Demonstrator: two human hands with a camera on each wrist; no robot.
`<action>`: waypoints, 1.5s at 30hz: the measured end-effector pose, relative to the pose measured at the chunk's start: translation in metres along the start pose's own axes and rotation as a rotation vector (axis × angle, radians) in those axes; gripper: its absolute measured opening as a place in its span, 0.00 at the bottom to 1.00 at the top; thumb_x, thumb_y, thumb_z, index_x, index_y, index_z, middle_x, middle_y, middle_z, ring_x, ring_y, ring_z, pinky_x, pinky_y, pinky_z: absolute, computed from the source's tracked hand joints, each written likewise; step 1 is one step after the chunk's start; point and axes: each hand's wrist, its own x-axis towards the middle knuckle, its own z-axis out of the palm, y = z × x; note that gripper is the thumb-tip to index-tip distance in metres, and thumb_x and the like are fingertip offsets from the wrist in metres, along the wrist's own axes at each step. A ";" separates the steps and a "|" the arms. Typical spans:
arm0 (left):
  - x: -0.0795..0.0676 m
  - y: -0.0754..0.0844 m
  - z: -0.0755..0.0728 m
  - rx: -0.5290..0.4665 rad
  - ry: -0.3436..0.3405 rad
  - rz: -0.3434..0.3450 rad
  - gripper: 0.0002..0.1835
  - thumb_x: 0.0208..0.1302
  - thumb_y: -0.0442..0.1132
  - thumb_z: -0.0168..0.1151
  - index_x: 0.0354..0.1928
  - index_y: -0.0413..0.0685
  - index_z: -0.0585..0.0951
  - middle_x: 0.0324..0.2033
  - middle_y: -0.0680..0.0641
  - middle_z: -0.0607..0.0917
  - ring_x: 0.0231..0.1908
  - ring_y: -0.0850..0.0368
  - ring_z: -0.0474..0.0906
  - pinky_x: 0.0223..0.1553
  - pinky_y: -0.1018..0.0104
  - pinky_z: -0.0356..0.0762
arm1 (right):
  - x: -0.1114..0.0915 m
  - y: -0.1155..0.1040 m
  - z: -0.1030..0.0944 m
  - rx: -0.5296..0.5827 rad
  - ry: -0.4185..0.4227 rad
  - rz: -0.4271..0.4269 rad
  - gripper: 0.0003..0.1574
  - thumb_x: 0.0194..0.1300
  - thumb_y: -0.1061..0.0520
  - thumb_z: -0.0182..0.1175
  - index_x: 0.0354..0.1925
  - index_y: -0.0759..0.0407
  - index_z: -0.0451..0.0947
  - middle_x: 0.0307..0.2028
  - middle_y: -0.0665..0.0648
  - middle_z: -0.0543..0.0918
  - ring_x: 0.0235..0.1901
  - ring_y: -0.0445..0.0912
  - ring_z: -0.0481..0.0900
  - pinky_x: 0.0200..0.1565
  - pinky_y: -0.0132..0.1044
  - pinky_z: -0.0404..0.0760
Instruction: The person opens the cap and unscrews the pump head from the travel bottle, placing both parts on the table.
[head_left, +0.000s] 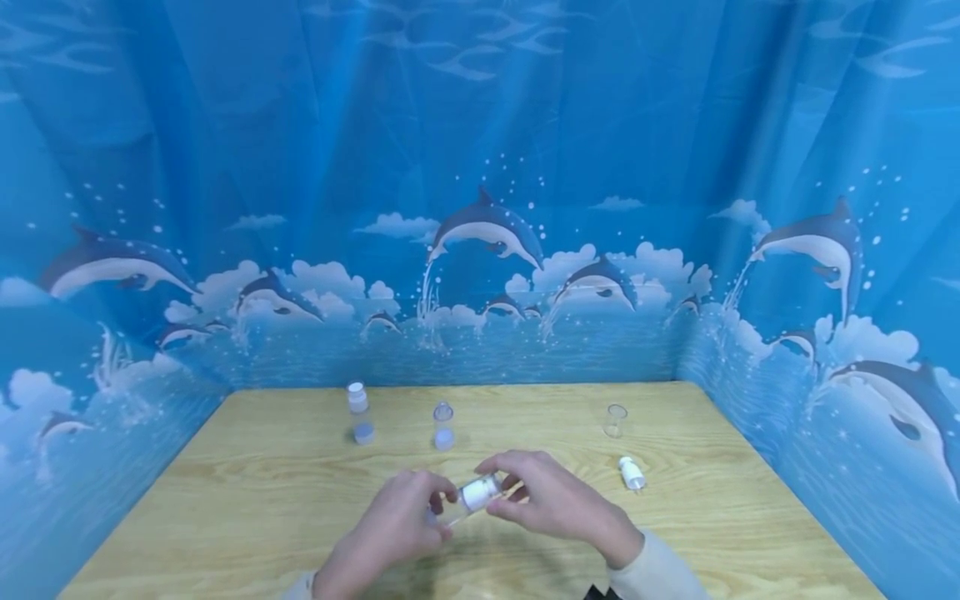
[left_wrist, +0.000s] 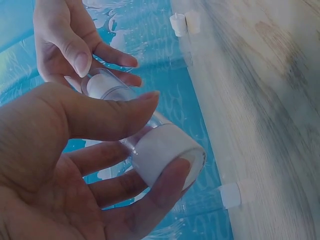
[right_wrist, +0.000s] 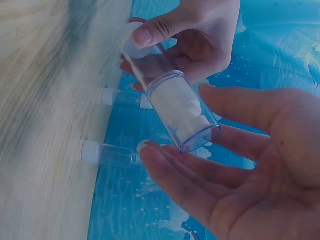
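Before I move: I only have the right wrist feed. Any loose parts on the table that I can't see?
Observer: Yes. The head view shows a white pump top on the table, to the right of the right hand and the bottle.

Operator: Just that one?

Observer: No, there's a clear cap too, farther back than the pump top.

Operator: Is the hand touching the pump top?

Observer: No. Bare wooden tabletop shows between them.
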 end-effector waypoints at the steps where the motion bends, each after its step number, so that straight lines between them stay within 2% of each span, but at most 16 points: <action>1: 0.000 0.000 0.000 0.003 0.000 0.001 0.21 0.42 0.32 0.80 0.43 0.47 0.89 0.30 0.50 0.88 0.28 0.62 0.77 0.30 0.67 0.78 | 0.000 0.000 0.000 -0.004 0.003 -0.005 0.25 0.67 0.58 0.67 0.61 0.61 0.78 0.58 0.61 0.85 0.49 0.46 0.88 0.45 0.22 0.84; 12: -0.001 0.001 0.000 0.014 -0.013 0.014 0.21 0.41 0.33 0.80 0.43 0.48 0.89 0.31 0.50 0.88 0.29 0.61 0.78 0.31 0.68 0.78 | 0.001 -0.001 0.008 -0.070 0.041 -0.068 0.20 0.65 0.60 0.68 0.55 0.63 0.82 0.48 0.57 0.89 0.40 0.33 0.84 0.43 0.20 0.83; 16: -0.002 0.002 0.001 0.006 -0.024 0.011 0.21 0.41 0.32 0.80 0.43 0.48 0.89 0.31 0.49 0.88 0.29 0.61 0.78 0.30 0.69 0.79 | 0.001 -0.001 0.010 -0.062 0.041 -0.071 0.18 0.65 0.60 0.69 0.53 0.61 0.84 0.46 0.56 0.90 0.38 0.31 0.82 0.42 0.20 0.83; 21: -0.002 0.003 0.002 0.008 -0.035 0.005 0.21 0.41 0.32 0.80 0.43 0.49 0.89 0.31 0.49 0.88 0.29 0.59 0.79 0.30 0.69 0.79 | 0.001 0.000 0.010 -0.046 0.035 -0.083 0.17 0.64 0.59 0.69 0.52 0.60 0.85 0.45 0.56 0.91 0.36 0.30 0.81 0.40 0.22 0.84; 32: -0.001 0.001 0.001 -0.017 -0.117 -0.017 0.18 0.45 0.33 0.80 0.42 0.49 0.90 0.32 0.51 0.89 0.32 0.58 0.81 0.31 0.69 0.80 | 0.001 0.000 0.012 -0.028 0.008 -0.092 0.14 0.63 0.61 0.70 0.48 0.55 0.88 0.40 0.52 0.92 0.26 0.28 0.78 0.31 0.24 0.82; 40: -0.002 0.003 0.001 -0.022 -0.104 -0.011 0.19 0.45 0.35 0.80 0.43 0.49 0.89 0.32 0.51 0.89 0.32 0.57 0.81 0.32 0.68 0.79 | 0.001 0.002 0.010 0.022 0.039 -0.051 0.14 0.62 0.62 0.71 0.48 0.58 0.89 0.41 0.55 0.93 0.26 0.31 0.80 0.29 0.25 0.83; 45: -0.003 0.003 0.000 -0.029 -0.104 -0.019 0.18 0.45 0.35 0.80 0.42 0.48 0.89 0.31 0.52 0.89 0.33 0.57 0.80 0.33 0.68 0.77 | 0.002 0.003 0.009 0.049 0.043 -0.038 0.14 0.62 0.63 0.71 0.48 0.59 0.89 0.43 0.58 0.92 0.30 0.30 0.83 0.34 0.25 0.85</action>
